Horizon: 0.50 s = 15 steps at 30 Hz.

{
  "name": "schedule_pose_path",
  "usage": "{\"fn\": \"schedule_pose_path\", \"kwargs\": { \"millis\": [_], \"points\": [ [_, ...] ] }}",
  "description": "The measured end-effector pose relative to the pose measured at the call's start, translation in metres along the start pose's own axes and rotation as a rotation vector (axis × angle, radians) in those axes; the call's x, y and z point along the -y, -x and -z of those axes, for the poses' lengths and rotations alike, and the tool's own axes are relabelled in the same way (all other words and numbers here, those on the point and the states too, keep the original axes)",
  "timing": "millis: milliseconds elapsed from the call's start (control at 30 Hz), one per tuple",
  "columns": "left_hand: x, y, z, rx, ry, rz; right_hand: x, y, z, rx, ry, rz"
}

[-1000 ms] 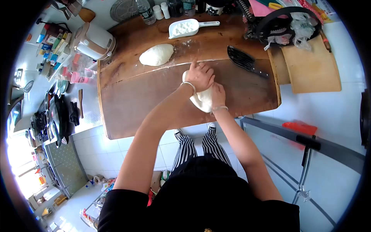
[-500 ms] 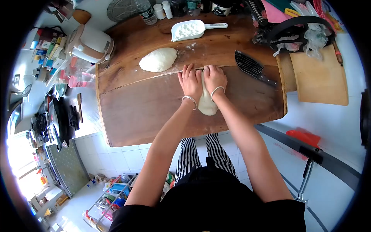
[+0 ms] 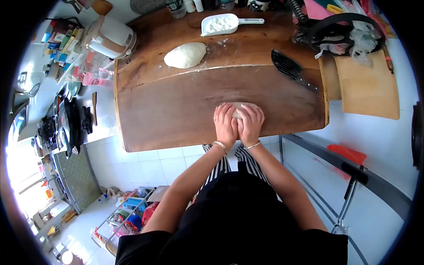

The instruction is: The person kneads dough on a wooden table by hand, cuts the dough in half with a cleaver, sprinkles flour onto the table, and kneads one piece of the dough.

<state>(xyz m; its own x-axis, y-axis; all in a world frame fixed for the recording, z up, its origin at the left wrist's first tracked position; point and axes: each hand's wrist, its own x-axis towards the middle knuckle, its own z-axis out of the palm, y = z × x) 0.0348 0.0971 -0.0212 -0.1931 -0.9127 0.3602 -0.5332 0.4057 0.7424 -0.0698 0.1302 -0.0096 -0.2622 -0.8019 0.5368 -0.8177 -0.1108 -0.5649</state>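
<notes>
A piece of dough [image 3: 240, 105] lies near the front edge of the wooden table, mostly covered by both hands. My left hand [image 3: 225, 123] curves over its left side, and my right hand [image 3: 250, 122] cups its right side, thumbs close together. Only the dough's far rim and a bit between the hands show. Farther back, a larger smooth lump of dough [image 3: 185, 55] rests on the board, with loose flour beside it. Toward the right lies a black slotted blade with a dark handle [image 3: 287, 65].
A white scoop [image 3: 221, 24] of flour stands at the back, near bottles and jars. A rice cooker [image 3: 110, 37] is at the left corner. A black-handled basket [image 3: 338, 37] with plastic bags occupies the right corner, beside a wooden board [image 3: 366, 88]. The table's front edge [image 3: 176, 145] is close to my body.
Both hands have come back toward me from the middle of the table. The dough, stretched long before, is now gathered under them near the front edge. The view has shifted slightly.
</notes>
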Motion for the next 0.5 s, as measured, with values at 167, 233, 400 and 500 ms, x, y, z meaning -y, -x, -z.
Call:
{"fn": "schedule_pose_path", "kwargs": {
  "millis": [167,233,400,500],
  "points": [
    [0.019,-0.065,-0.031,0.050,-0.190,-0.158,-0.047,-0.051,-0.033,-0.021,0.118,0.042],
    [0.022,-0.092,-0.042,0.096,-0.186,-0.154,-0.060,-0.068,-0.041,-0.006,0.118,-0.024],
    [0.022,-0.134,-0.056,0.215,-0.256,-0.042,-0.071,-0.099,-0.055,0.017,0.154,-0.192],
    [0.027,-0.147,-0.051,0.268,-0.186,0.059,-0.057,-0.101,-0.055,0.148,0.286,-0.526]
  ]
}}
